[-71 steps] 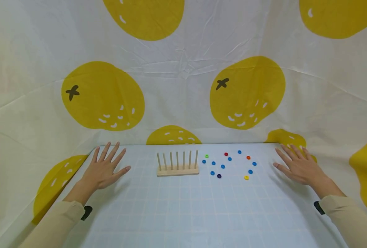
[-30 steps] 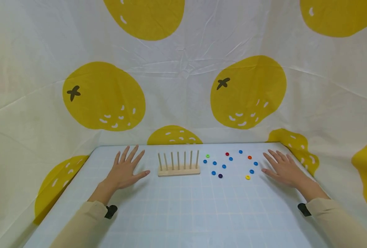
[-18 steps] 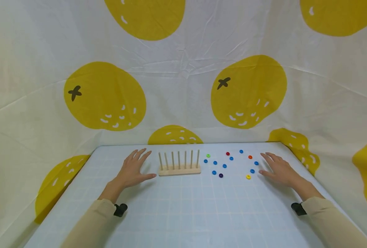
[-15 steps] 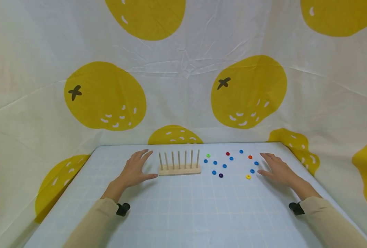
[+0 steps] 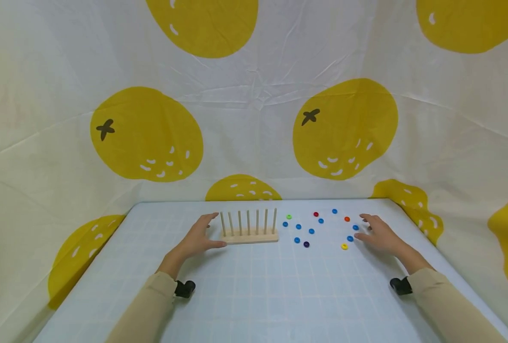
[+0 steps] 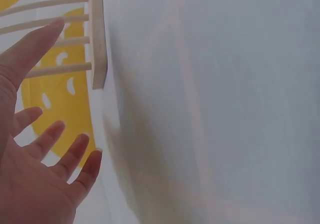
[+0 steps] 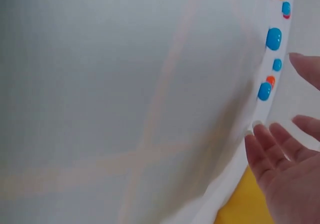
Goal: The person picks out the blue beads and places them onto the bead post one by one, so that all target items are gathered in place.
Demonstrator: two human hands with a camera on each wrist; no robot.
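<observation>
A wooden peg rack (image 5: 249,237) with several upright pegs stands toward the back of the table. My left hand (image 5: 197,238) is at its left end, thumb in front and fingers behind, spread apart and gripping nothing. In the left wrist view a gap shows between the fingers and the rack's base (image 6: 98,44). To the right of the rack lie small ring beads: several blue ones, a yellow bead (image 5: 344,246), an orange bead (image 5: 347,219), a red bead (image 5: 316,214), a green bead (image 5: 289,216) and a dark purple bead (image 5: 307,244). My right hand (image 5: 380,234) hovers beside the rightmost blue beads (image 5: 350,238), fingers loosely bent, holding nothing.
The table (image 5: 254,295) has a pale checked cover. A white cloth (image 5: 245,128) printed with yellow fruit hangs behind and along both sides. Each wrist wears a black strap-mounted device (image 5: 185,288).
Both hands have moved inward, the left to the rack's left end and the right toward the beads. Their fingers, spread at first, have bent somewhat. Rack and beads stay in place.
</observation>
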